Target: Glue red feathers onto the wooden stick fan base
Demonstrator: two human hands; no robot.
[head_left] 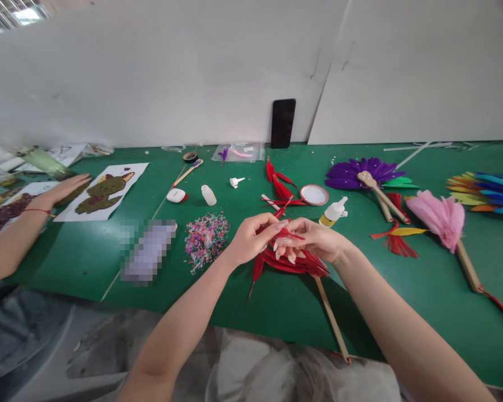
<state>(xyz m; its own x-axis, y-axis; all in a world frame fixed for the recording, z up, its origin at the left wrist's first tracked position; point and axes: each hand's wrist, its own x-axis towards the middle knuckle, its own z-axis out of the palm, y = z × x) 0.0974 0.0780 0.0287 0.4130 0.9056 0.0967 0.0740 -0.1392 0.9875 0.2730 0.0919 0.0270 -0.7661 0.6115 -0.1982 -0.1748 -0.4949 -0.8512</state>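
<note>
My left hand [254, 237] is closed, thumb and forefinger pinching a red feather [281, 210] whose tip points up and away. Facing it, my right hand [316, 240] has its thumb and forefinger closed on the same red feather's lower part, the other fingers loosely curled. Directly beneath both hands lies a fan of red feathers [293, 263] with a wooden handle [332, 319] reaching toward the table's front edge. Beyond my hands are loose red feathers [279, 181], a red-rimmed white disc [314, 195] and a glue bottle [333, 212]. My fingers hide part of the fan.
Feather scraps [207, 237], a small white bottle [208, 195] and a blurred-out purple object [150, 251] lie leftward. A phone [283, 123] leans on the wall. Purple [352, 173] and pink [438, 218] feather fans lie right. Another person's hand [69, 188] rests far left.
</note>
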